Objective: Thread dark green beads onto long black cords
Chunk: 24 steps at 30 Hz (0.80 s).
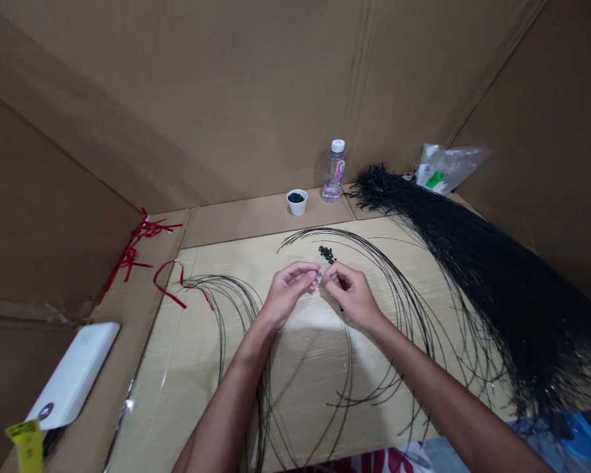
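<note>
My left hand [291,290] and my right hand [350,289] meet fingertip to fingertip over the middle of the board. Thumb and forefinger of the left are pinched together; what they hold is too small to name. The right hand is closed in a pinch on a thin black strand [347,341], which hangs below it in a loop. Just beyond the fingertips lies a small pile of black beads [327,254]. Loose black strands curve across the board on both sides, one bunch [374,253] to the right and another [226,286] to the left.
A white cup [297,207] of dark beads and a bottle [333,172] stand at the back. A thick black strand bundle [473,263] and a plastic bag [448,167] lie right. Red ribbons [132,253] and a white power bank [76,374] are left. Cardboard walls [256,98] enclose the board.
</note>
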Each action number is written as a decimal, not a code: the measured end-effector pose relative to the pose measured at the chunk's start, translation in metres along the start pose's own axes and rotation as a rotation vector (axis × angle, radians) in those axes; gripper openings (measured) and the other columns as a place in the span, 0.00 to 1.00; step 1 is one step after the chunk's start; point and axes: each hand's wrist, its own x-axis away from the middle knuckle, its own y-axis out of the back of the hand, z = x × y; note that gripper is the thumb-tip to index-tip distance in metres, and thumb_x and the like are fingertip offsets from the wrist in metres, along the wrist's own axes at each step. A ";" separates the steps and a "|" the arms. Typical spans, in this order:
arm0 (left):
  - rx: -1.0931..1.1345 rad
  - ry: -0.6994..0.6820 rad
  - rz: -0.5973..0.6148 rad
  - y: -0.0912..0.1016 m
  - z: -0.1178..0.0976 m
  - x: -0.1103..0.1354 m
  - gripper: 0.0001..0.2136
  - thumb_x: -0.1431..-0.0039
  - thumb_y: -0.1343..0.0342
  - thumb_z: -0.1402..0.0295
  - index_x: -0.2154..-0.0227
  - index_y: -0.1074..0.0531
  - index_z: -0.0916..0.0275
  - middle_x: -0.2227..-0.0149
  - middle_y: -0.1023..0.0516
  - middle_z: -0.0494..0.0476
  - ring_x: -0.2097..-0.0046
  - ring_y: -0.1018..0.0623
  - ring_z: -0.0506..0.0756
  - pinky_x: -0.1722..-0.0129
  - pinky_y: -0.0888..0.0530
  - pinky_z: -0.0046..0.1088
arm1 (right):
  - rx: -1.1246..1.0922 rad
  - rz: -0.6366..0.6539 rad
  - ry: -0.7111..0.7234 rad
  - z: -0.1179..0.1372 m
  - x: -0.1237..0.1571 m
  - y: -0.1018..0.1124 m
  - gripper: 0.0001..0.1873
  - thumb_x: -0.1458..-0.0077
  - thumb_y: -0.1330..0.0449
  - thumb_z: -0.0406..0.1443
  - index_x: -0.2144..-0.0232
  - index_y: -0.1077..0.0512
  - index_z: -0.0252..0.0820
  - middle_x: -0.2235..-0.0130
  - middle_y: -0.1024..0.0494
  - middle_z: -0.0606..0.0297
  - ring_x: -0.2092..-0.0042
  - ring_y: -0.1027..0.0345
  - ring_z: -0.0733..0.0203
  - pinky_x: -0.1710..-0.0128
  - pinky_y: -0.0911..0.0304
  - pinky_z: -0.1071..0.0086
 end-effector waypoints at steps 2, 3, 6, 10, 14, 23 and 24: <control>0.002 0.002 0.006 0.000 0.000 0.000 0.13 0.46 0.25 0.62 0.60 0.14 0.62 0.67 0.19 0.55 0.66 0.24 0.51 0.61 0.26 0.28 | -0.004 0.002 0.004 0.000 0.000 0.000 0.08 0.42 0.38 0.38 0.73 0.29 0.44 0.76 0.34 0.72 0.73 0.45 0.64 0.72 0.49 0.69; 0.002 0.002 0.009 0.000 0.000 0.000 0.13 0.46 0.25 0.62 0.60 0.14 0.62 0.67 0.19 0.55 0.66 0.24 0.51 0.61 0.26 0.28 | -0.007 0.001 0.003 0.001 0.000 0.000 0.08 0.42 0.38 0.38 0.73 0.29 0.44 0.76 0.34 0.72 0.73 0.45 0.64 0.72 0.49 0.69; 0.005 0.001 0.012 0.000 0.000 0.000 0.13 0.46 0.25 0.62 0.60 0.14 0.62 0.67 0.19 0.55 0.66 0.25 0.51 0.61 0.27 0.28 | -0.012 0.002 -0.007 0.001 0.001 0.000 0.08 0.42 0.38 0.38 0.73 0.29 0.44 0.76 0.34 0.72 0.74 0.45 0.64 0.72 0.49 0.69; 0.004 0.004 0.009 -0.001 -0.001 0.000 0.13 0.47 0.24 0.62 0.61 0.14 0.63 0.68 0.19 0.55 0.67 0.25 0.51 0.61 0.27 0.29 | -0.003 0.009 -0.004 0.002 0.001 0.000 0.09 0.41 0.38 0.38 0.73 0.29 0.44 0.76 0.34 0.72 0.74 0.45 0.64 0.72 0.49 0.69; -0.007 0.004 0.014 0.000 -0.001 0.000 0.14 0.46 0.25 0.62 0.60 0.14 0.63 0.68 0.19 0.56 0.66 0.24 0.51 0.61 0.27 0.29 | 0.010 0.008 -0.001 0.002 0.001 0.000 0.09 0.41 0.38 0.39 0.73 0.29 0.44 0.76 0.34 0.72 0.74 0.45 0.63 0.73 0.48 0.69; -0.006 0.004 0.020 0.000 0.001 0.000 0.13 0.46 0.25 0.62 0.60 0.14 0.63 0.68 0.19 0.55 0.66 0.25 0.51 0.61 0.27 0.28 | 0.009 0.010 -0.001 0.001 0.001 0.001 0.07 0.42 0.38 0.37 0.72 0.28 0.43 0.75 0.33 0.71 0.73 0.45 0.64 0.72 0.48 0.69; -0.003 0.004 0.022 0.000 0.000 0.000 0.13 0.46 0.25 0.62 0.60 0.14 0.63 0.68 0.19 0.55 0.66 0.25 0.51 0.61 0.27 0.28 | 0.011 0.009 -0.003 0.001 0.000 0.001 0.07 0.42 0.38 0.37 0.72 0.28 0.43 0.76 0.33 0.72 0.73 0.45 0.64 0.72 0.48 0.69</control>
